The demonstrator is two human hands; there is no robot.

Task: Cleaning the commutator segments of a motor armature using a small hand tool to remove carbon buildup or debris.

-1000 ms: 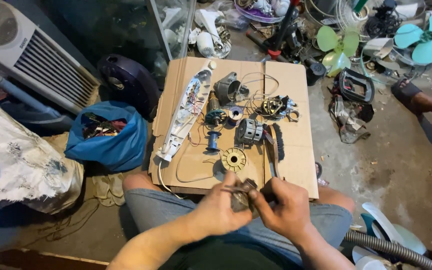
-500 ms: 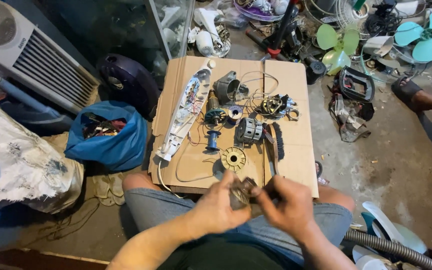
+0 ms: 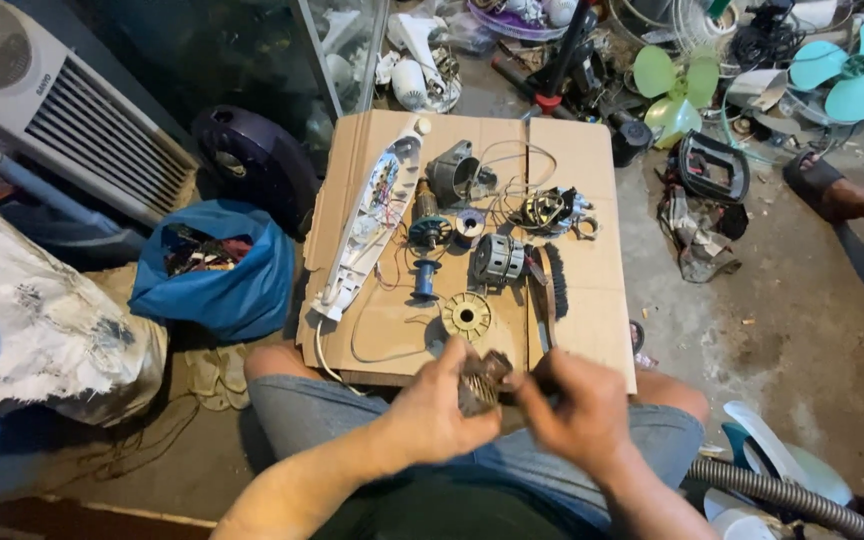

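Note:
My left hand (image 3: pixel 437 415) grips a small brown motor rotor (image 3: pixel 480 380) above my lap. My right hand (image 3: pixel 577 405) is closed on a dark slim tool whose tip meets the rotor; the hand is blurred. Just beyond the hands lies a flat cardboard sheet (image 3: pixel 577 160) with taken-apart parts: a long white plastic housing (image 3: pixel 367 225), a yellow round disc (image 3: pixel 466 316), a blue spool (image 3: pixel 426 279), a grey motor casing (image 3: pixel 455 172), a stator with wires (image 3: pixel 549 211) and a black brush (image 3: pixel 555 280).
A blue bag (image 3: pixel 217 270) and a white sack (image 3: pixel 47 320) sit to the left, with a white slatted appliance (image 3: pixel 62 110) behind. Green (image 3: pixel 672 85) and teal fan blades (image 3: pixel 847 65) lie among clutter at the back right. Another person's sandalled foot (image 3: pixel 837 190) is at the right. A ribbed hose (image 3: pixel 782 490) curls by my right knee.
My hands have stayed together over my lap, turning the rotor slightly while the right hand shifts against it. The parts on the cardboard have not moved.

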